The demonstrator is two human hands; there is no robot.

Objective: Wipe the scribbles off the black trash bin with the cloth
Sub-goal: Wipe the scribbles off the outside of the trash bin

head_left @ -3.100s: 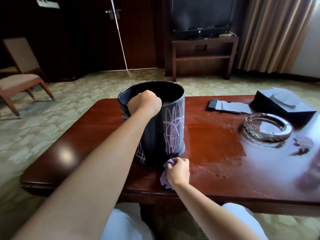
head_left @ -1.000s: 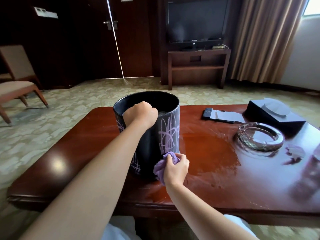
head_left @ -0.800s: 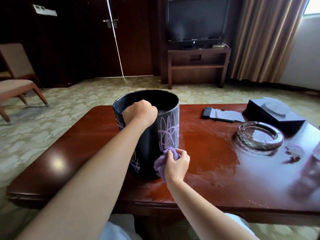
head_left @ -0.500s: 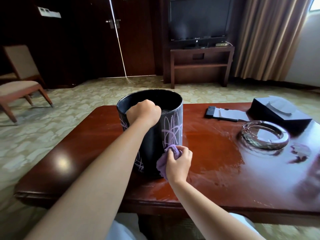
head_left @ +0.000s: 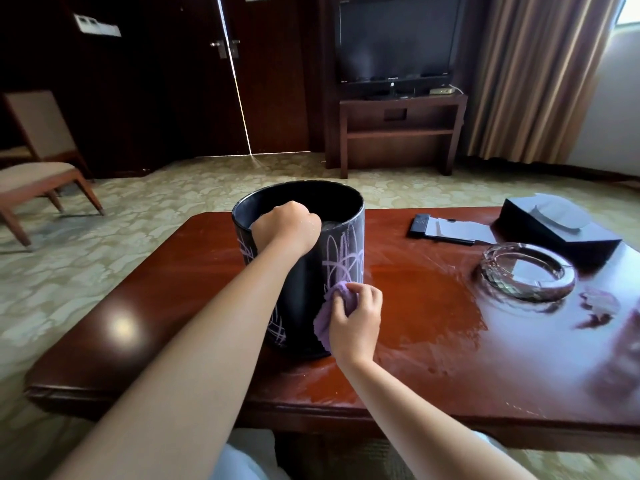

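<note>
A black round trash bin stands upright on the red-brown wooden table. Pale purple scribbles cover its right side, and more scribbles show low on its left front. My left hand grips the near rim of the bin, fingers curled over the edge. My right hand holds a bunched purple cloth and presses it against the bin's lower right side, just under the scribbles.
A heavy glass ashtray sits to the right on the table, with a black tissue box behind it and a notepad with a pen. A chair stands at far left; a TV stand is beyond.
My right hand has carried the cloth up from the table at the bin's base onto its lower right side, rubbing upward. My left hand has stayed on the rim.
</note>
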